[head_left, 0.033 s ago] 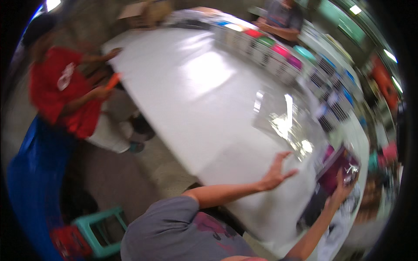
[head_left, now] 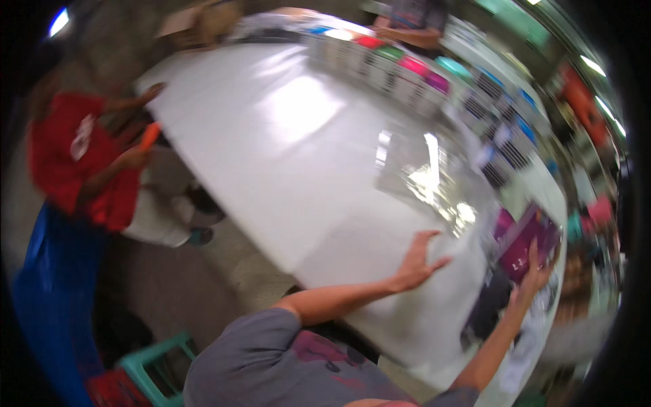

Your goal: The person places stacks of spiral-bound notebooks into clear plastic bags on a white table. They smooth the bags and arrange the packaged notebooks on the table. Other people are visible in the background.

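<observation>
Left hand: at 4 o'clock, the left hand [head_left: 412,266] hangs over the white bench [head_left: 237,169], thumb and fingers spread and gripping nothing; whether it touches the top I cannot tell.
Right hand: between 3 and 4 o'clock, the right hand [head_left: 534,275] has its fingers across the lower part of a purple box [head_left: 521,249] and seems to grip it there.
Purple box: tilted, near the bench's right edge. With one hand at its low end, it could swivel or slip; the smooth-looking face and lack of a second support would be the cause.
Dark bundle: at 4 o'clock, just below the box, a dark bundle [head_left: 487,308] lies by the right forearm; a low sweep could snag it or push it edgeward.
Clear plastic: between 2 and 3 o'clock, glossy clear plastic [head_left: 397,173] lies beyond the left hand. Being thin and slick, it could slide or crease if brushed; its glare could hide an edge.
Carton row: at 1 o'clock, white cartons with coloured tops [head_left: 400,87] stand close together, so one knock could shift several.
Far co-worker: also at 1 o'clock, a person in a dark shirt [head_left: 419,17] stands behind that row; a bump from that side could disturb it.
</observation>
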`<state>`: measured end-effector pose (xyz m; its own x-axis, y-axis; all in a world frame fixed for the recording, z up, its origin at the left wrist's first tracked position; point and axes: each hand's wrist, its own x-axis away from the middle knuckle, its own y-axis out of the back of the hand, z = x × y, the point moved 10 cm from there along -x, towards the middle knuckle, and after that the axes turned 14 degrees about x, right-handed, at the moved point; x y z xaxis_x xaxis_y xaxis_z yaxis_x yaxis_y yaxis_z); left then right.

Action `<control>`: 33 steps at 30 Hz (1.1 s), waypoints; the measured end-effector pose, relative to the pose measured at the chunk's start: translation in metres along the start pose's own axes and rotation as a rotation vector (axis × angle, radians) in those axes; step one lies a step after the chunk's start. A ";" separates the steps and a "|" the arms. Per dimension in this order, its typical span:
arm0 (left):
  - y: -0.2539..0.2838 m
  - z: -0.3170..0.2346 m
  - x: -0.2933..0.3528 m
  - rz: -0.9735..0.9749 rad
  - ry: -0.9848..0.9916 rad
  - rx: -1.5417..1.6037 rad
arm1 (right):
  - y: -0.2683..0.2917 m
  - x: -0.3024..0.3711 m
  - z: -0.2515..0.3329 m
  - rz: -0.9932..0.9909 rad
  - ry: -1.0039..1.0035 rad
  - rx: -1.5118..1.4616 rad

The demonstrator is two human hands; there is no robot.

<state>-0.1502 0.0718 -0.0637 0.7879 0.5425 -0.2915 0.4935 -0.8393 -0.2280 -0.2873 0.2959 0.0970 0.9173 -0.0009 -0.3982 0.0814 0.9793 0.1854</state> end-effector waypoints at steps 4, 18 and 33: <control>-0.042 -0.024 0.010 0.341 -0.078 -0.026 | 0.038 -0.073 -0.022 -0.049 -0.119 -0.142; -0.035 -0.018 0.009 0.428 0.062 -0.091 | -0.018 -0.118 -0.204 0.344 -0.612 -0.159; -0.041 -0.012 0.009 0.499 0.074 -0.122 | -0.078 -0.101 -0.049 -0.002 0.551 1.095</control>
<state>-0.1590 0.1101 -0.0453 0.9600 0.0749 -0.2699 0.0872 -0.9956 0.0336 -0.4052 0.2293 0.0782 0.6508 0.3439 -0.6769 0.6111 0.2920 0.7358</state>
